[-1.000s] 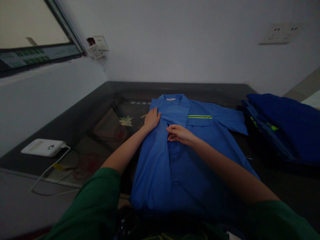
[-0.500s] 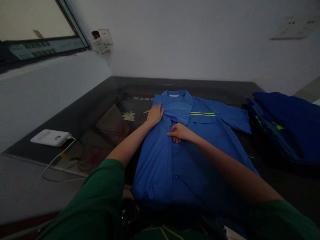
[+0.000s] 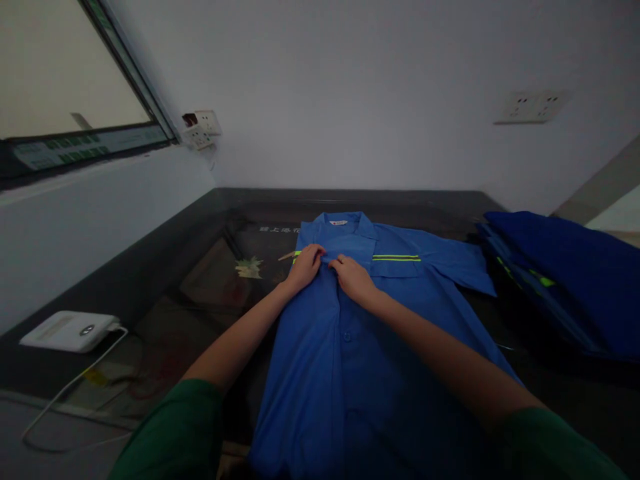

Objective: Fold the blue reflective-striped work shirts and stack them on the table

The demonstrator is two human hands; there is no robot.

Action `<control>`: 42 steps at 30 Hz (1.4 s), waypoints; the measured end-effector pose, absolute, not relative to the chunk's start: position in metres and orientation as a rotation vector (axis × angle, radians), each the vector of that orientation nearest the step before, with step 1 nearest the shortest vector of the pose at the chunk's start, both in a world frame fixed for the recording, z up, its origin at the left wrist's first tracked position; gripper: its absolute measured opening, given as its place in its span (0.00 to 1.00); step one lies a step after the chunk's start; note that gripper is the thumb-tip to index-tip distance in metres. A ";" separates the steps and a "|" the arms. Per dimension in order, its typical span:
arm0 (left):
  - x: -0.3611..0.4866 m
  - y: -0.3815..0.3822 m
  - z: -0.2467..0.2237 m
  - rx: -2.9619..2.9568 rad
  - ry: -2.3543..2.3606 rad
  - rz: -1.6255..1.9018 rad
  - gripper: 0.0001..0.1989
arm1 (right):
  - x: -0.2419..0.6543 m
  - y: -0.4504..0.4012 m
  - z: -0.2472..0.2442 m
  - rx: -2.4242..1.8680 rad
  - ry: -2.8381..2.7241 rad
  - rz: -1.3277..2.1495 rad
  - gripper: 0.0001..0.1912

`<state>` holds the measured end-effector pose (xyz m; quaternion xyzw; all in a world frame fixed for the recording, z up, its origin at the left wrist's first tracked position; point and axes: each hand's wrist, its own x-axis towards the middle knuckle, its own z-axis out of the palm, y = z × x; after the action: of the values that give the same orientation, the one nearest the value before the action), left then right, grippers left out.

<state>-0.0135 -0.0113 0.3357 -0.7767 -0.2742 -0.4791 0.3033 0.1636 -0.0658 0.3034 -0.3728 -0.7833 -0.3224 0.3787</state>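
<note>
A blue short-sleeved work shirt (image 3: 395, 320) lies front up on the dark table, collar toward the wall, with a double yellow-green stripe over its chest pocket. Its left-hand side is turned inward, and a panel of cloth lies across the upper chest. My left hand (image 3: 306, 265) rests on the left chest edge, its fingers bent onto the cloth. Close beside it, my right hand (image 3: 353, 279) pinches the fabric near the front opening. The fingertips of both hands are a short gap apart. Below my right hand a button (image 3: 347, 337) shows on the placket.
On the right lies a stack of folded dark blue garments (image 3: 565, 280). A white device with a cable (image 3: 75, 331) sits at the left of the table (image 3: 235, 207). Sockets (image 3: 533, 107) are on the wall behind, and a window (image 3: 75, 73) is at upper left.
My right hand has moved up the shirt front to meet my left hand, whose flat fingers have now bent. A yellow-green stripe shows at the left edge. The view has tilted up.
</note>
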 end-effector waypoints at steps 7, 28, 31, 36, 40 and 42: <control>-0.018 -0.012 0.338 -2.284 -0.747 -1.229 0.10 | 0.161 -0.052 0.313 -0.921 -1.935 -0.877 0.11; -0.022 -0.022 0.344 -2.479 -0.675 -1.000 0.07 | 0.190 -0.051 0.286 -0.872 -2.068 -0.834 0.12; -0.020 -0.021 0.343 -2.430 -0.708 -0.942 0.06 | 0.188 -0.053 0.284 -0.876 -2.110 -0.984 0.16; -0.018 -0.021 0.341 -2.371 -0.738 -0.848 0.07 | 0.193 -0.050 0.280 -0.840 -2.129 -0.944 0.17; -0.019 -0.022 0.342 -2.380 -0.719 -0.822 0.08 | 0.195 -0.042 0.284 -0.796 -2.088 -0.680 0.15; -0.020 -0.022 0.342 -2.378 -0.728 -0.810 0.09 | 0.193 -0.040 0.287 -0.795 -2.080 -0.633 0.15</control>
<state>-0.0196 -0.0222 0.3416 -0.8779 -0.2686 -0.2989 0.2603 0.1928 -0.0397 0.2872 -0.3145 -0.8228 -0.2503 0.4019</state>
